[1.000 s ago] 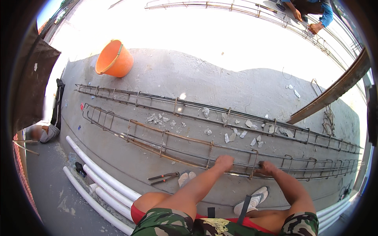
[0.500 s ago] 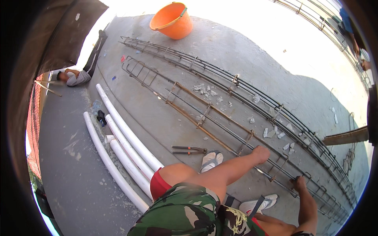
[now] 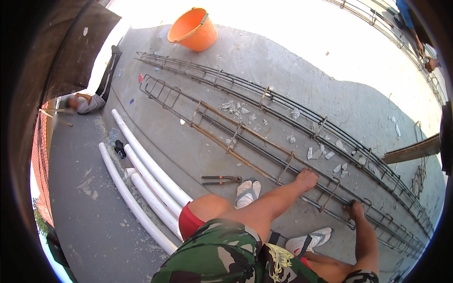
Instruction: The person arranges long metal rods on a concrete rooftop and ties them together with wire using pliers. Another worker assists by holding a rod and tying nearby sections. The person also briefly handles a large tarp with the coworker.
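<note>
A long, narrow rebar cage of thin steel bars and square ties lies nearest me on the concrete, part of it rust-brown. My left hand is closed on its bars near a tie, fingers curled down and partly hidden. Farther right along the same cage, my right hand is also closed around a bar at the side close to me. Loose-looking grey bars run lengthwise inside the cage. Pincers with orange-marked handles lie on the floor beside my left foot.
A second rebar cage lies just beyond, with broken rubble between. White pipes lie at left, an orange bucket stands at the back. A person lies far left; another person's hand shows upper right. A plank juts in.
The view has shifted a little, so the scene sits farther left and lower. Both my hands have moved slightly away from me while staying on the cage. Its inner bars look more spread apart.
</note>
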